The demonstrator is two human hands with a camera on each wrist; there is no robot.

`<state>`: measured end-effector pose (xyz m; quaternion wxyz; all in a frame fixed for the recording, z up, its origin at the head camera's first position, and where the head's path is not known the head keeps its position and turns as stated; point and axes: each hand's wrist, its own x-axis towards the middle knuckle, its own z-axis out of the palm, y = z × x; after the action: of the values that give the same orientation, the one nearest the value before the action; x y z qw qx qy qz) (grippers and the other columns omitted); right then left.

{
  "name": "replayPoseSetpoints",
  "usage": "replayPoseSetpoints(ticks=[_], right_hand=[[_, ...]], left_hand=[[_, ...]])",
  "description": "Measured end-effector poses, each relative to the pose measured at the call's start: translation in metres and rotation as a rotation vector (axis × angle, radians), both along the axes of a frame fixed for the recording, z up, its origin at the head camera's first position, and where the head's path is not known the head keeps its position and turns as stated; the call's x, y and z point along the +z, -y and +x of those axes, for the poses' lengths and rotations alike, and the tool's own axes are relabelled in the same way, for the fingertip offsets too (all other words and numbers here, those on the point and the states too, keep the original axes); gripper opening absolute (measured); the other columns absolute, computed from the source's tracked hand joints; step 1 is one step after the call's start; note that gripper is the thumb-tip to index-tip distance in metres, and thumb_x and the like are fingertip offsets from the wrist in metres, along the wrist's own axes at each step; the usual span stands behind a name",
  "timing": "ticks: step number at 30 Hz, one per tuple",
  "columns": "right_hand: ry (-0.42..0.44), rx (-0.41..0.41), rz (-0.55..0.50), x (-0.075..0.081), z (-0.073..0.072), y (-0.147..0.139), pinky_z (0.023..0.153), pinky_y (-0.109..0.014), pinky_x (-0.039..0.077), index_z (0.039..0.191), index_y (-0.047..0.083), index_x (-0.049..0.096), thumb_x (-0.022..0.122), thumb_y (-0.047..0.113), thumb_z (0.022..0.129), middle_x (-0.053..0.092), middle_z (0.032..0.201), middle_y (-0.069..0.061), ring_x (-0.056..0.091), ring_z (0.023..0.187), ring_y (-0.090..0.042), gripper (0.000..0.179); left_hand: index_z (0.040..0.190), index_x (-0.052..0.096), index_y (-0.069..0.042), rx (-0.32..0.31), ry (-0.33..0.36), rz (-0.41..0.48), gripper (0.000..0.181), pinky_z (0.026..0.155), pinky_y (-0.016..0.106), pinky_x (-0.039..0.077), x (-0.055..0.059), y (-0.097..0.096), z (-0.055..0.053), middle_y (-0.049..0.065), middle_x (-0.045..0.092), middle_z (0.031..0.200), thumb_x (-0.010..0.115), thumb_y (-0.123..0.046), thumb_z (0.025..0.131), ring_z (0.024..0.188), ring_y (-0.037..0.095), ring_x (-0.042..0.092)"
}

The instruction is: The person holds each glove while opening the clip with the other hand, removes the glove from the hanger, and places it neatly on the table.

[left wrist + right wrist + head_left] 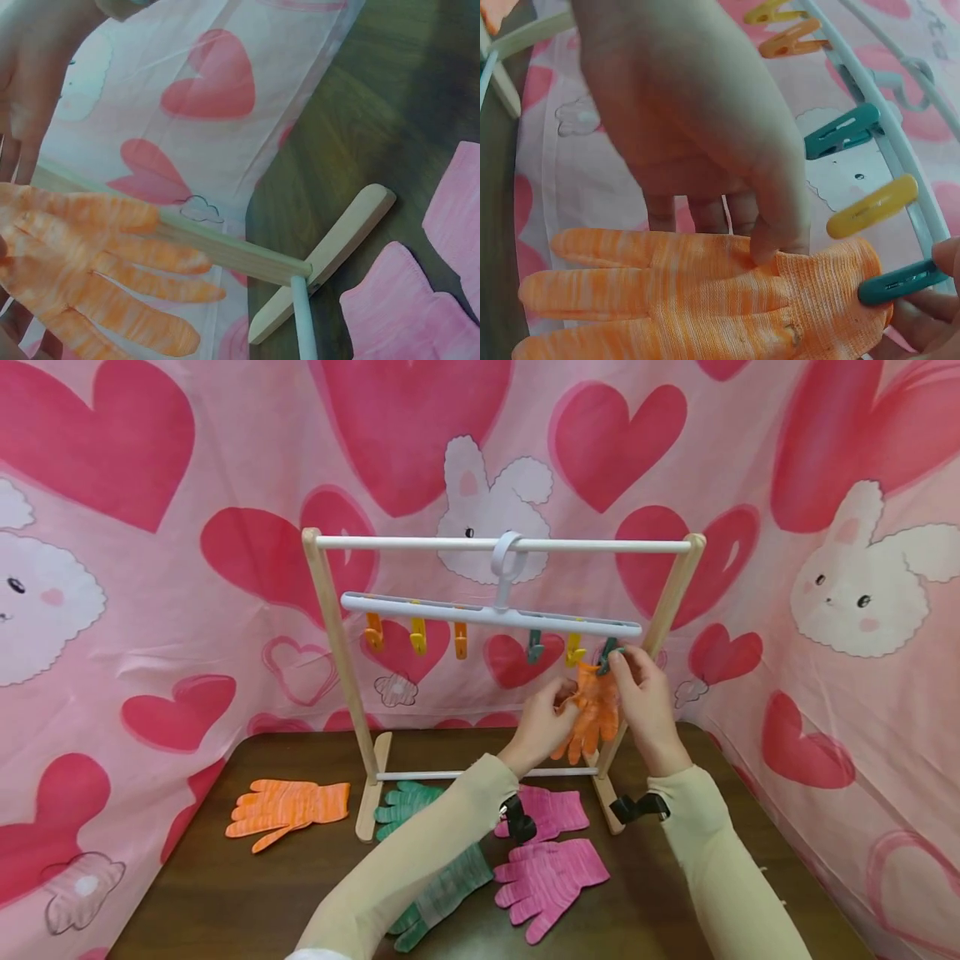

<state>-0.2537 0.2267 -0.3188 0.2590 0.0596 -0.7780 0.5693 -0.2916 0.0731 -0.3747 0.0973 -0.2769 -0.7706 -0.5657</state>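
Observation:
An orange knit glove (597, 706) hangs fingers-down below the right end of a white clip hanger (435, 609). My left hand (542, 724) pinches the glove's side edge; in the right wrist view the thumb of the left hand (705, 127) presses just below the ribbed cuff. At the hanger's right end, my right hand (647, 706) pinches the dark green clip (901, 282), whose tip overlaps the cuff's edge. Beside that clip hangs a yellow clip (874, 207). In the left wrist view, the fingers of the orange glove (112, 277) spread out and the left fingertips are mostly hidden behind it.
A wooden stand's white rod (420, 544) carries the tilted hanger. More clips, including an orange clip (373, 633), hang along it. On the brown table (300, 902) lie another orange glove (288, 810), green gloves (453, 885) partly under the left sleeve, and pink gloves (547, 881).

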Motion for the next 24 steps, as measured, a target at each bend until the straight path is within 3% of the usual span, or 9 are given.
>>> replayPoseSetpoints(ticks=[5, 10, 20, 24], right_hand=[[0.014, 0.053, -0.079, 0.0004, -0.0012, -0.0004, 0.102, -0.026, 0.041, 0.138, -0.007, 0.057, 0.054, 0.029, 0.110, 0.065, 0.124, -0.007, 0.055, 0.114, -0.009, 0.046], [0.045, 0.120, -0.108, 0.0000, -0.0023, -0.0021, 0.105, -0.033, 0.041, 0.136, -0.009, 0.055, 0.052, 0.031, 0.110, 0.069, 0.118, 0.005, 0.057, 0.117, -0.010, 0.047], [0.094, 0.245, -0.197, -0.0002, -0.0024, -0.0072, 0.097, -0.034, 0.039, 0.135, 0.003, 0.057, 0.056, 0.033, 0.108, 0.071, 0.116, 0.008, 0.056, 0.116, -0.012, 0.041], [0.086, 0.293, -0.253, -0.0002, -0.0020, -0.0091, 0.092, -0.030, 0.040, 0.135, 0.008, 0.058, 0.057, 0.031, 0.107, 0.071, 0.117, 0.001, 0.055, 0.110, -0.013, 0.036]], left_hand=[[0.120, 0.066, -0.004, -0.033, 0.003, 0.023, 0.025, 0.086, 0.027, 0.053, -0.0020, 0.0032, 0.0032, 0.008, 0.072, 0.110, 0.062, -0.005, 0.096, 0.097, 0.015, 0.065], [0.117, 0.068, -0.007, -0.040, 0.029, 0.069, 0.021, 0.083, 0.027, 0.054, -0.0025, 0.0052, 0.0063, 0.006, 0.071, 0.105, 0.071, -0.017, 0.098, 0.093, 0.013, 0.064], [0.112, 0.071, -0.005, -0.005, 0.026, 0.114, 0.018, 0.078, 0.023, 0.051, -0.0035, 0.0049, 0.0086, 0.006, 0.071, 0.101, 0.070, -0.019, 0.101, 0.087, 0.011, 0.061], [0.109, 0.071, -0.003, 0.002, 0.015, 0.122, 0.016, 0.076, 0.023, 0.049, -0.0039, 0.0043, 0.0102, 0.007, 0.071, 0.099, 0.071, -0.017, 0.100, 0.084, 0.011, 0.059]])
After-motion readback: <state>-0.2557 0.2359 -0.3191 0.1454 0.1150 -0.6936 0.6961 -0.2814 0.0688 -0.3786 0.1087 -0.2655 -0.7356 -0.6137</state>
